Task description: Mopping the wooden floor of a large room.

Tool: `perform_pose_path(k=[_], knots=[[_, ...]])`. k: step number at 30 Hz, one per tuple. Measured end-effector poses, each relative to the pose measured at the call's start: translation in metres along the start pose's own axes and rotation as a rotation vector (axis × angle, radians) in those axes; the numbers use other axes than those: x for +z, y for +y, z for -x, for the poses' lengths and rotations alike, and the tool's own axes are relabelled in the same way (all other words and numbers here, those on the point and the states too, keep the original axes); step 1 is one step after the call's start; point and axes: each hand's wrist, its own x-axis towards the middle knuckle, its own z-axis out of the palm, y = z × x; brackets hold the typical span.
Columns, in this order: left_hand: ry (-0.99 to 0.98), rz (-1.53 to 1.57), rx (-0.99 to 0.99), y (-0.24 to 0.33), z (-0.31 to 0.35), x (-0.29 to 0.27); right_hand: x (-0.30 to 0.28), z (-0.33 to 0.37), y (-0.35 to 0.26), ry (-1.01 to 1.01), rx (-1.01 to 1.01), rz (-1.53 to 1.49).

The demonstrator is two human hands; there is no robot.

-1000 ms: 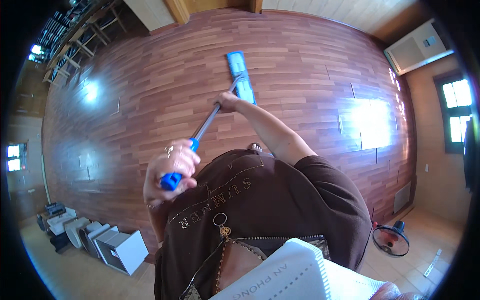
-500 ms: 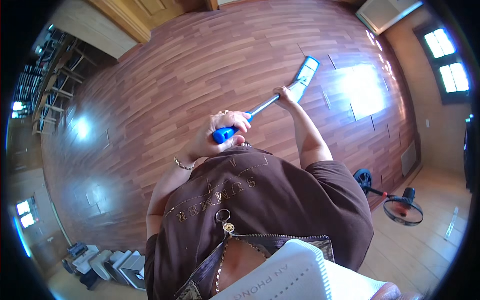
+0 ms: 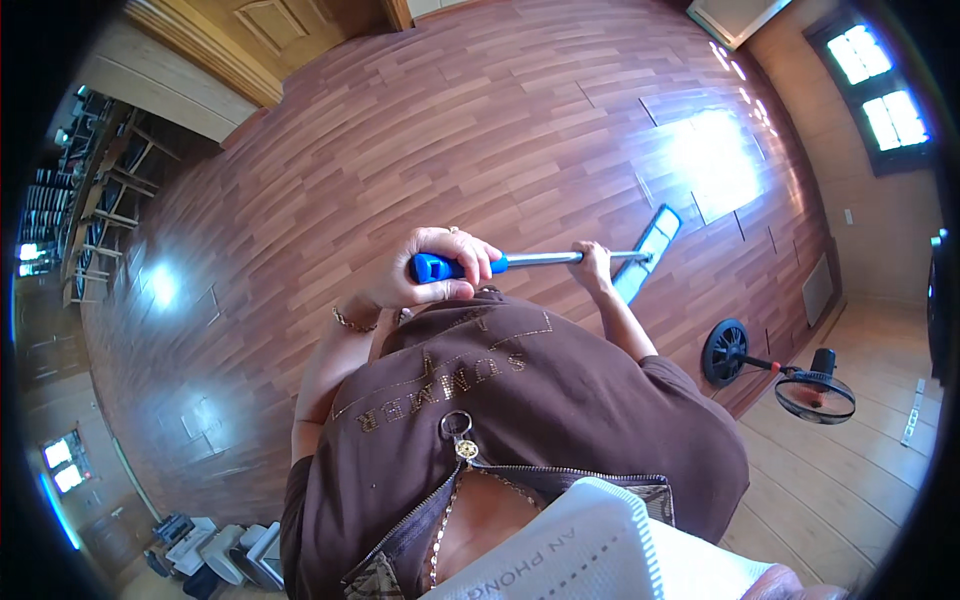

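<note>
Both my hands are closed on a flat mop with a blue grip, a silver pole (image 3: 540,259) and a wide blue-edged head (image 3: 655,246). My left hand (image 3: 440,265) wraps the blue grip in front of my chest, a bracelet on its wrist. Farther right, my right hand (image 3: 592,264) holds the metal pole, close to the mop head. The pole runs nearly level from left to right. The head lies slanted at the floor, right of my right hand; whether its whole underside touches cannot be made out.
Brown plank floor (image 3: 440,130) spreads around me, with bright window glare at the right. A standing fan (image 3: 815,395) with a round black base is at the lower right. Wooden chairs (image 3: 115,210) line the far left. Several pale items (image 3: 225,555) stand lower left. A wooden door (image 3: 290,30) is at the top.
The mop head has swung toward me and to the right, turning the pole from slanted to nearly level. My right hand has come nearer with it; the left keeps its grip.
</note>
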Motion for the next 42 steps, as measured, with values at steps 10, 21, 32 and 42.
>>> perform_pose_path(k=[10, 21, 32, 42], knots=[[0.063, -0.132, 0.047, 0.05, 0.027, 0.009, 0.011, -0.01, -0.043, 0.077, -0.119, -0.12], [0.402, -0.671, 0.144, 0.08, 0.071, -0.01, 0.031, -0.109, -0.207, 0.063, -0.134, -0.134], [0.822, -1.168, 0.035, -0.009, 0.069, -0.064, 0.023, -0.089, -0.337, 0.211, -0.614, -0.531], [0.386, -1.119, -0.56, -0.089, 0.087, -0.074, 0.011, -0.114, -0.249, 0.208, -0.288, -0.846]])
